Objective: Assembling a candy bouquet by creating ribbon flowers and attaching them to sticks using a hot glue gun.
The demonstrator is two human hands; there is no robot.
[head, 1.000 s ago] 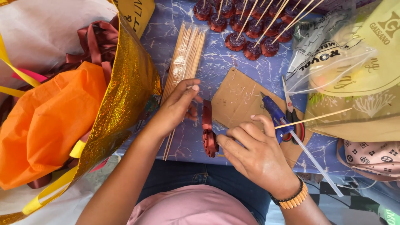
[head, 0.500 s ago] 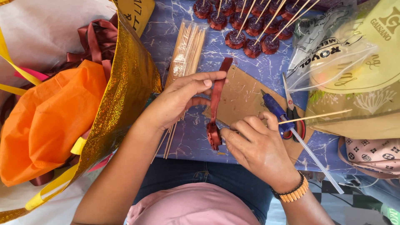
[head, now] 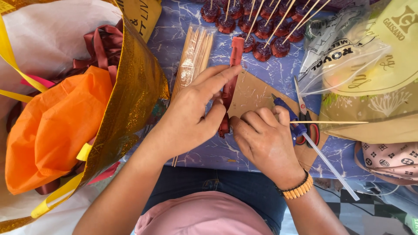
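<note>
Bags crowd both sides of the blue table (head: 265,74): a gold bag (head: 135,91) at left holds an orange bag (head: 52,130) and dark red ribbons (head: 98,48), while clear plastic bags (head: 348,56) with printed lettering lie at right over a tan paper bag (head: 374,122). Over a piece of cardboard (head: 257,93), the left hand (head: 191,115) pinches a dark red ribbon strip (head: 230,82) along its length; the right hand (head: 265,139) grips its lower end, fingers closed. Skewers (head: 193,54), ribbon roses (head: 257,26), scissors (head: 305,113) and a blue cutter (head: 289,115) lie nearby.
</note>
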